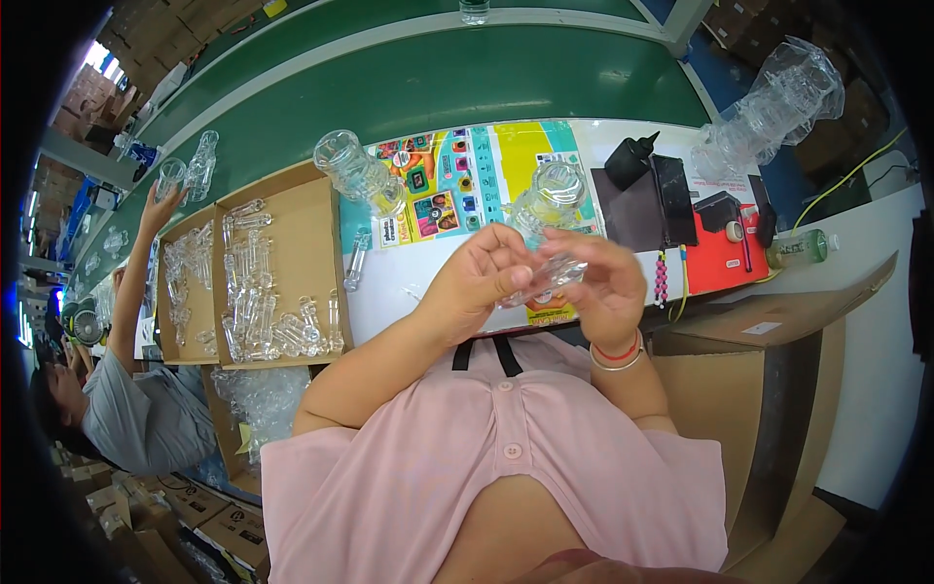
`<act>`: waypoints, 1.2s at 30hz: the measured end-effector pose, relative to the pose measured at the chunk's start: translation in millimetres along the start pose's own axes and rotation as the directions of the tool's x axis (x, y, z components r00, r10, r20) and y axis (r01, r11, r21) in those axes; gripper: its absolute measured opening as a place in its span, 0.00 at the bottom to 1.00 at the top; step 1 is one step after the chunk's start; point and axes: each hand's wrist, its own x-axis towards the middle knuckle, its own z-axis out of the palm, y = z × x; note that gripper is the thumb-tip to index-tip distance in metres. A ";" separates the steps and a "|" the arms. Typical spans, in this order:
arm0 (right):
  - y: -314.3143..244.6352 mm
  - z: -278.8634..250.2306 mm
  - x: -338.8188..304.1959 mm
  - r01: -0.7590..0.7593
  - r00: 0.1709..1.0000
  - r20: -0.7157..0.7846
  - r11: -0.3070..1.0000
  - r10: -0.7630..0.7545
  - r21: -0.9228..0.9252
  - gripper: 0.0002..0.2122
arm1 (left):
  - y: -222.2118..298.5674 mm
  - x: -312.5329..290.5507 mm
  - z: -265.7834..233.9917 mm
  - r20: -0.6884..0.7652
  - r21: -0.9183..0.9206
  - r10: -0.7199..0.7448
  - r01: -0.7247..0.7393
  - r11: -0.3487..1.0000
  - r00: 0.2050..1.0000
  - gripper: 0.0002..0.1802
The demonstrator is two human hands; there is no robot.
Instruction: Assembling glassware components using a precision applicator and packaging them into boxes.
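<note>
In front of my chest, my left hand [484, 277] and my right hand [608, 282] close around a small clear plastic piece [556, 279], its exact kind hard to make out. My left fingers pinch its near end; the right fingers, slightly blurred, curl over the other end. Just beyond my hands stands a clear, ribbed cup-like vessel [553, 200], partly hidden by my fingers. A similar clear vessel [355, 167] stands farther left on the bench. Below it lies one loose clear elongated part [357, 261]. Many like it fill the shallow cardboard box [268, 191] at my left.
A black squeeze bottle [630, 161], a red sheet [725, 248] and a green-tinted bottle [806, 248] are at the right. Bagged clear vessels [778, 92] sit behind them. An open carton [778, 321] stands by my right elbow. At left, a co-worker's hand [161, 206] holds a clear cup.
</note>
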 end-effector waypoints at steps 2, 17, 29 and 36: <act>-2.2 -4.6 3.0 -0.021 0.966 -0.242 0.957 0.095 0.290 0.20 | -4.5 8.4 -7.2 -0.067 0.088 0.124 -0.118 0.989 0.990 0.22; 30.8 -47.1 -13.7 -0.155 0.768 -0.353 0.689 0.535 0.708 0.16 | -24.5 32.9 -58.2 -0.160 0.443 0.174 -0.087 0.892 0.972 0.45; -2.4 9.7 -4.5 -0.301 0.922 -0.070 0.820 0.380 0.487 0.21 | 19.9 -40.8 3.8 -0.046 0.387 0.347 -0.304 0.871 0.937 0.57; -5.8 20.7 -7.7 -0.249 0.951 -0.070 0.878 0.302 0.408 0.19 | 21.8 -48.0 0.3 -0.036 0.372 0.280 -0.247 0.895 0.959 0.55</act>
